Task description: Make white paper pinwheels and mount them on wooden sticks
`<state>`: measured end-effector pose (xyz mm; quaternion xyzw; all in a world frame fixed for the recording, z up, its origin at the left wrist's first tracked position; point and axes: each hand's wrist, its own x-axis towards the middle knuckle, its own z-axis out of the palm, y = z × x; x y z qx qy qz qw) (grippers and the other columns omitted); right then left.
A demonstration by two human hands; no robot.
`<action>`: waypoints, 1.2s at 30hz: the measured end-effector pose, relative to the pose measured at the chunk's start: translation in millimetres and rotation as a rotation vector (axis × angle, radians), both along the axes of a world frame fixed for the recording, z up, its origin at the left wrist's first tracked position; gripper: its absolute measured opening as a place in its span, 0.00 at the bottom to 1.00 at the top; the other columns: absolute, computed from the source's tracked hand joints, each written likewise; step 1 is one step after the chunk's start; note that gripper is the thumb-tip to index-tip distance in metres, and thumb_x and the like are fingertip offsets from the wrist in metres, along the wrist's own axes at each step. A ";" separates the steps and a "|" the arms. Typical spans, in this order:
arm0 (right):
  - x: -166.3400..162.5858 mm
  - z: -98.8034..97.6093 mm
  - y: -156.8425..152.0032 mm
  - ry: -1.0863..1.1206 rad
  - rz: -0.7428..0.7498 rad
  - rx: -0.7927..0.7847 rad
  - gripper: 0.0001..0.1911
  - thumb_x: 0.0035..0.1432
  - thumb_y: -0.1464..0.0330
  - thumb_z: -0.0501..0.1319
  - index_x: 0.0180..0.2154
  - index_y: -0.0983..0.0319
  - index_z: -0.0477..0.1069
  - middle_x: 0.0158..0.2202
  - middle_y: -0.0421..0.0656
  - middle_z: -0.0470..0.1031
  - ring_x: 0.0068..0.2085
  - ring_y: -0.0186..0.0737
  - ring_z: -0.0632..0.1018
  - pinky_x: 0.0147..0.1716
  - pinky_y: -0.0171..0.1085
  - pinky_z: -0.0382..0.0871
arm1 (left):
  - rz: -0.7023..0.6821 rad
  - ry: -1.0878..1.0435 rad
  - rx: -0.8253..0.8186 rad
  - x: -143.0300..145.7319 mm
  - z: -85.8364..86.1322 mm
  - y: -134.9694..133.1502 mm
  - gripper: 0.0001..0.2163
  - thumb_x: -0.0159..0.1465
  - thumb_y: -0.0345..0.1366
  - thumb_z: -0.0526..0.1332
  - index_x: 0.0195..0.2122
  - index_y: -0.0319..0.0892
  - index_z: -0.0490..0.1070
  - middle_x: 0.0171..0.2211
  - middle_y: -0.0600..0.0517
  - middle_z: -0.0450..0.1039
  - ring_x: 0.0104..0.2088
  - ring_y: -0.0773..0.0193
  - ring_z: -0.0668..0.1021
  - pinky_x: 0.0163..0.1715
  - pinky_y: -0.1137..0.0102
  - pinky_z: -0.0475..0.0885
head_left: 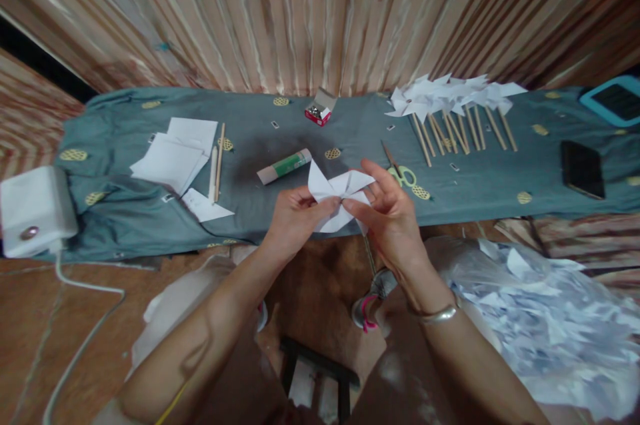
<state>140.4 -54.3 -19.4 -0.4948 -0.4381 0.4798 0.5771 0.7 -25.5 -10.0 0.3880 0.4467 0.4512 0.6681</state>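
Note:
A white folded paper pinwheel is held between both hands above the near edge of the grey-green cloth. My left hand pinches its lower left part with closed fingers. My right hand grips its right side, thumb and fingers pressed toward the centre. A silver bangle sits on my right wrist.
On the cloth lie a glue stick, a red pin box, yellow-handled scissors, white paper squares with wooden sticks, several finished pinwheels on sticks, a black phone and a blue tablet. A white box sits far left; paper scraps in plastic lie at right.

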 end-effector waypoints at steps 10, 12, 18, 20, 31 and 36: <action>-0.1 -0.5 1.4 0.001 -0.024 0.018 0.32 0.46 0.64 0.70 0.53 0.54 0.64 0.49 0.43 0.74 0.47 0.42 0.77 0.46 0.43 0.75 | -0.013 -0.031 0.008 -1.0 1.0 -0.2 0.11 0.42 0.39 0.73 0.25 0.39 0.79 0.23 0.52 0.78 0.22 0.68 0.75 0.24 0.73 0.70; -0.9 0.0 1.6 0.020 -0.040 0.012 0.32 0.45 0.64 0.70 0.52 0.54 0.64 0.48 0.43 0.75 0.46 0.42 0.77 0.45 0.42 0.75 | -0.012 -0.036 0.013 -1.1 1.3 0.1 0.11 0.42 0.38 0.74 0.25 0.40 0.79 0.23 0.53 0.78 0.22 0.69 0.75 0.24 0.74 0.70; -1.8 0.0 2.8 0.053 -0.054 0.001 0.32 0.43 0.65 0.71 0.51 0.55 0.65 0.48 0.43 0.75 0.45 0.40 0.78 0.43 0.40 0.76 | -0.008 -0.023 0.039 -1.7 -1.3 1.4 0.11 0.42 0.39 0.74 0.25 0.40 0.80 0.24 0.52 0.78 0.22 0.68 0.74 0.23 0.74 0.70; -1.7 0.1 3.1 0.068 -0.053 -0.010 0.32 0.43 0.65 0.72 0.50 0.55 0.65 0.46 0.42 0.75 0.44 0.40 0.78 0.42 0.40 0.76 | -0.011 -0.020 0.041 -1.6 -2.1 1.8 0.11 0.42 0.39 0.74 0.25 0.40 0.80 0.23 0.52 0.78 0.22 0.68 0.74 0.23 0.74 0.70; -2.3 4.8 2.7 0.163 -0.042 -0.089 0.32 0.41 0.66 0.73 0.49 0.54 0.66 0.44 0.41 0.76 0.44 0.42 0.78 0.46 0.44 0.73 | 0.025 -0.006 0.051 2.2 0.7 1.1 0.12 0.42 0.39 0.73 0.25 0.39 0.80 0.22 0.53 0.78 0.21 0.70 0.73 0.21 0.75 0.68; -4.0 6.9 3.0 0.206 -0.060 -0.113 0.32 0.39 0.66 0.74 0.47 0.54 0.66 0.43 0.41 0.76 0.44 0.42 0.78 0.47 0.44 0.73 | 0.038 0.044 0.081 2.0 1.5 1.1 0.10 0.43 0.39 0.73 0.24 0.39 0.79 0.22 0.53 0.77 0.21 0.70 0.72 0.21 0.75 0.67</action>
